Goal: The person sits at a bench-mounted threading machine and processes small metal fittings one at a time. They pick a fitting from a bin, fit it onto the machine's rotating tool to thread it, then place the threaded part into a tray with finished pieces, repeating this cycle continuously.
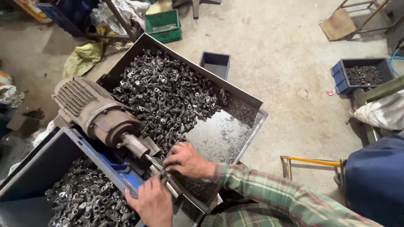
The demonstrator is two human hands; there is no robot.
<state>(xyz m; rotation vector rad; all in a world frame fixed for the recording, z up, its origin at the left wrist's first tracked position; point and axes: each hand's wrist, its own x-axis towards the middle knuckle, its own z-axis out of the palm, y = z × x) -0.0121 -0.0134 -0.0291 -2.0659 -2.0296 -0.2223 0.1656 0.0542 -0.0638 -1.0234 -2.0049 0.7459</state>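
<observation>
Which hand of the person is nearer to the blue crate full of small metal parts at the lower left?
Left. The left hand rests at the rim of the blue crate, just beside its parts. The right hand is farther away, at the motor's spindle over the metal tray.

Small dark metal part [162,171], seemingly against the spindle [152,162].

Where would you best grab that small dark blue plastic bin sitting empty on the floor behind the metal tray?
Probably take the small dark blue plastic bin by its top rim, reaching down from above. It sits upright and open on the concrete floor, and the big metal tray blocks its near side, so the far rim looks freest.
</observation>
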